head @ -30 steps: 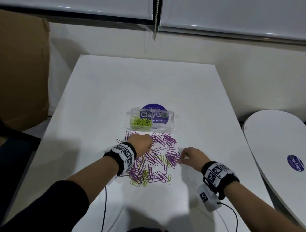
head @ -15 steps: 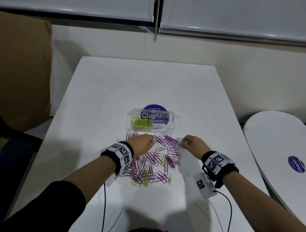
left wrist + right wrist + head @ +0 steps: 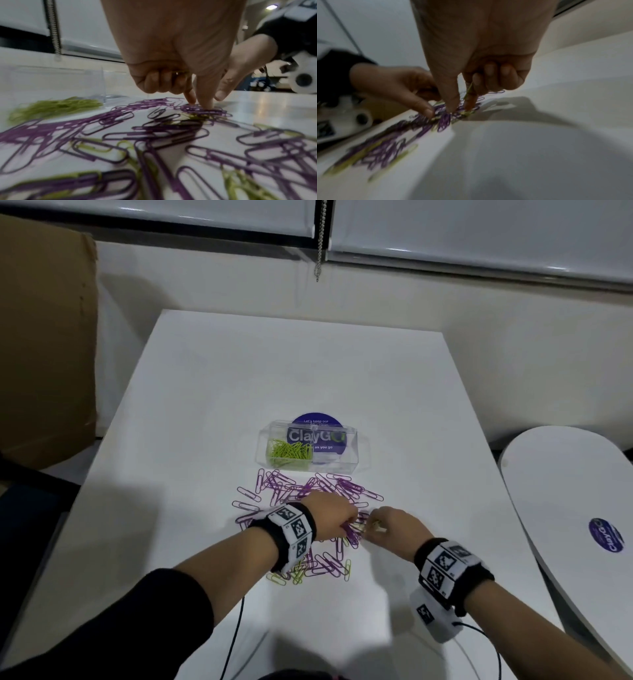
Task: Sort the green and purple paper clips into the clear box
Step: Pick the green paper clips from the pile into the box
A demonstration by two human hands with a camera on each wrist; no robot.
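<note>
The mixed paper clips (image 3: 308,518) lie scattered on the white worktop (image 3: 239,378), mostly purple with some green among them, just in front of the clear box (image 3: 356,455). The box's left compartment already holds a heap of green clips (image 3: 291,453); the right compartment looks empty, with a round purple sticker (image 3: 317,419) showing through it.

Both hands meet at the right-middle of the spread. The left hand (image 3: 329,520) has its last fingers curled in, seemingly with clips tucked in the palm, while thumb and forefinger tips (image 3: 206,105) press down onto a small bunch of purple clips. The right hand (image 3: 397,525) has its last fingers curled over a green clip, and its thumb and forefinger reach down to the same cluster, apparently pinching at a green clip lying among purple ones; blur hides the exact contact.

The step in hand seems to be picking green clips out of the tangle. Next, the pinched clip needs lifting free without dragging linked purple ones along, then carrying to the left compartment. Purple clips remain almost entirely unsorted.
</note>
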